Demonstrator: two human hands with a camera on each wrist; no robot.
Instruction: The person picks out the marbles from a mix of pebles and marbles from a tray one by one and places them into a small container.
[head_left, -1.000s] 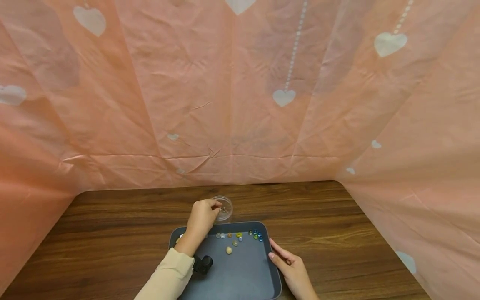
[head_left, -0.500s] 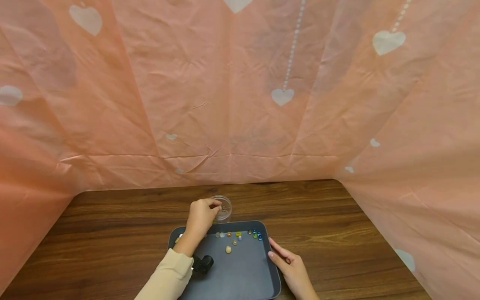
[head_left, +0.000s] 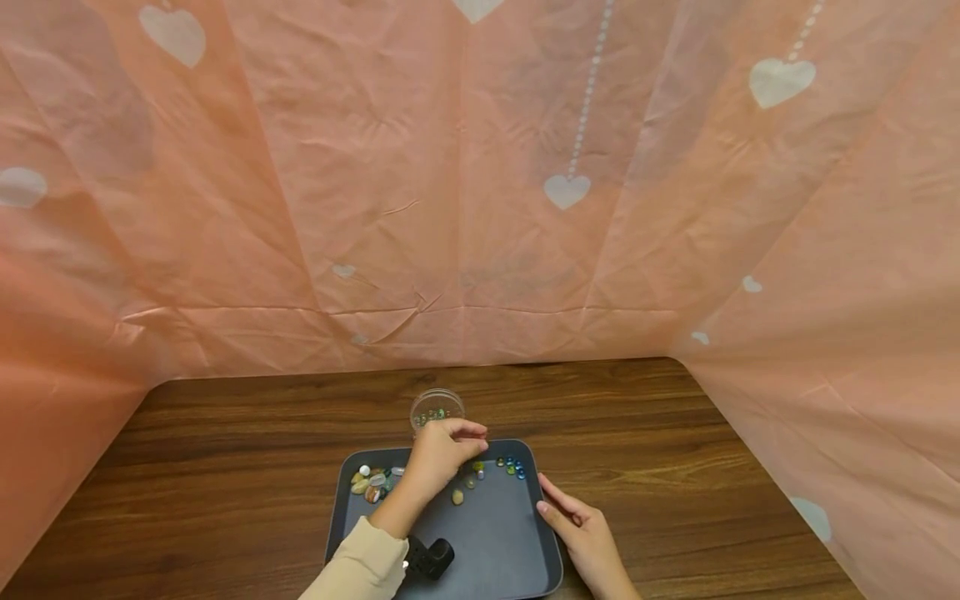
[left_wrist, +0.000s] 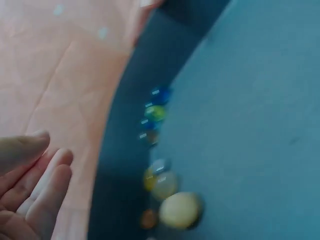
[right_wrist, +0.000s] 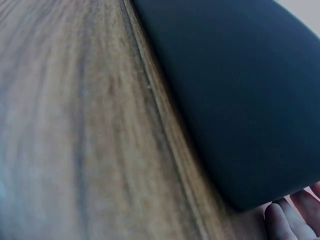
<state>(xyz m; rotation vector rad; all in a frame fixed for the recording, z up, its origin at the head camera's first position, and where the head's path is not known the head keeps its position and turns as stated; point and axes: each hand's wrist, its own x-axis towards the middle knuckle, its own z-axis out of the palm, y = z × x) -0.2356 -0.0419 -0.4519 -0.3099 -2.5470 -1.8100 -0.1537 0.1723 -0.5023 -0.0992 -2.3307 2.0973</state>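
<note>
My left hand [head_left: 441,454] hovers over the far rim of a grey rectangular tray [head_left: 491,550]. In the left wrist view its thumb and fingers [left_wrist: 52,200] stand apart, with nothing visible between them. Just behind that hand sits a round clear dish [head_left: 437,402] holding several small greenish glass beads. At the tray's right side, my right hand [head_left: 588,537] holds the edge, thumb at the rim and fingers along the outer wall [right_wrist: 240,100]. Near the left hand lie a cream pebble [head_left: 457,497], a yellow bead [head_left: 478,467] and several blue and green glass marbles [head_left: 517,468].
Several mixed stones [head_left: 367,483] cluster in the tray's far left corner, partly behind the left forearm. A dark wooden table [head_left: 637,450] carries everything. Pink fabric with white hearts [head_left: 465,250] encloses the back and sides.
My left hand has left the clear dish and moved right and nearer, over the tray's far rim. The dish's beads and the left-corner stones now show. My right hand stays at the tray's edge.
</note>
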